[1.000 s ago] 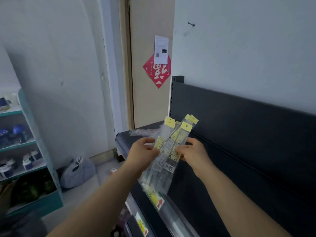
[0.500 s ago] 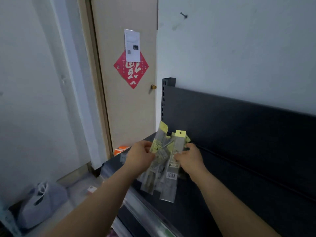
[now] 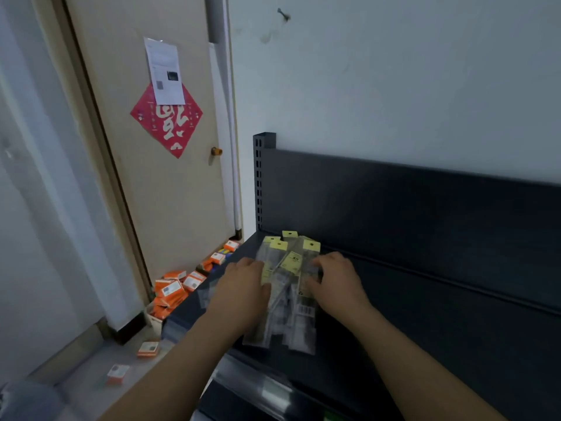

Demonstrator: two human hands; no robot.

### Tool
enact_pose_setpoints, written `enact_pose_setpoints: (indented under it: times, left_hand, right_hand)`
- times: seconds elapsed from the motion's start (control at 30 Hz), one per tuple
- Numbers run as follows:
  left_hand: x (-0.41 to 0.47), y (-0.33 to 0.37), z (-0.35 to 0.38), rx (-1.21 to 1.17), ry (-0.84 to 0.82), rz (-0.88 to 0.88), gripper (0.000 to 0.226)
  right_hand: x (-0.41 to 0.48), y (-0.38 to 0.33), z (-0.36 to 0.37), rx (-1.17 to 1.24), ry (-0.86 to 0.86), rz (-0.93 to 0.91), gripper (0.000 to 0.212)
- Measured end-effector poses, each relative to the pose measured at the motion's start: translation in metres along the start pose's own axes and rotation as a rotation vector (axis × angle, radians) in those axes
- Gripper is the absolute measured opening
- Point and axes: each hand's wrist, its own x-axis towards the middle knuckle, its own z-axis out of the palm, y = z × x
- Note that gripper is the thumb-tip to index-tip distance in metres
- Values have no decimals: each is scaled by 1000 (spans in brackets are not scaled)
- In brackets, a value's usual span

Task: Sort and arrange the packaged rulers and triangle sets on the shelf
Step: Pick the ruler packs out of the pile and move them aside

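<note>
A fanned bundle of ruler packets (image 3: 288, 299) is held low over the left end of the dark shelf (image 3: 440, 323), between both hands. Its left edge is grasped by the left hand (image 3: 246, 287), with the thumb laid across the top. Its right edge is grasped by the right hand (image 3: 337, 281) in the same way, fingers spread along the side. Whether any fingers pass beneath the packets cannot be told, nor whether the bundle touches the shelf surface.

The yellow tabs (image 3: 311, 246) at the far ends of the packets are pointed toward the back panel (image 3: 394, 208) and are set near it but apart from it. The near ends are brought close to the shelf's front edge, above the clear price rail (image 3: 261, 387). The slotted post (image 3: 258, 183) is seen at the rear left corner, just beyond the tabs.

To the right of the right hand, a wide stretch of bare shelf is left open along the back panel. To the left, the shelf's end lies just beside the left hand. Past it, orange boxes (image 3: 173, 291) are scattered on the floor against the door (image 3: 145, 192), on which a red paper square (image 3: 167, 123) and a white notice (image 3: 165, 71) are stuck.
</note>
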Motion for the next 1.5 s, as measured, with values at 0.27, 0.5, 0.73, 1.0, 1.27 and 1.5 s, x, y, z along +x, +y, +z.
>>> enact_pose_setpoints:
  times: [0.27,0.5,0.73,1.0,1.27,1.5]
  left_hand:
    - [-14,50,-1,-45,168,291,39]
    - [-35,111,13,-90,220,496,32]
    - [-71,199,35,-104,173,619,28]
    - [-141,334,74,-213,106,760,26]
    - [-215,469,121,-343,0,951,25]
    - [-247,581,148,-397,-106,1102,26]
  right_hand:
    - [-51,13,-39,-101,119,-9,38]
    - [-112,53,-77,-180,235,42,41]
    - [-189,116,-132,-273,316,147,44]
    - [-301,209,-204,-328,412,332,38]
    - [-413,296,-260,-382,536,510,35]
    - [-483,355,-312,-419,562,688,37]
